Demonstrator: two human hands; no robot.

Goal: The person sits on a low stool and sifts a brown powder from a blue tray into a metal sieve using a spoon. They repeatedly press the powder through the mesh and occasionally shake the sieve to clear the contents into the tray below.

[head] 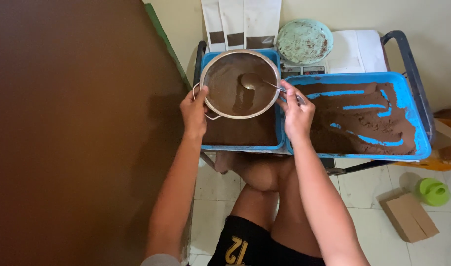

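Note:
My left hand (194, 109) grips the wire handle at the left rim of a round metal sieve (220, 109) filled with brown powder. The sieve is held over a blue tray (280, 142) that holds more brown powder. My right hand (296, 114) holds the handle of a metal spoon (253, 81), whose bowl rests in the powder inside the sieve. A second, larger blue tray (416, 129) sits to the right, with brown powder spread in ridges and bare blue streaks showing.
Both trays rest on a dark metal cart (407, 59) against a pale wall. Behind them stand white pouches (241, 22), a green plate (304, 42) and a white scale. A cardboard box (410, 216) and green tape dispenser (433, 192) lie on the tiled floor. A brown panel (77, 123) fills the left.

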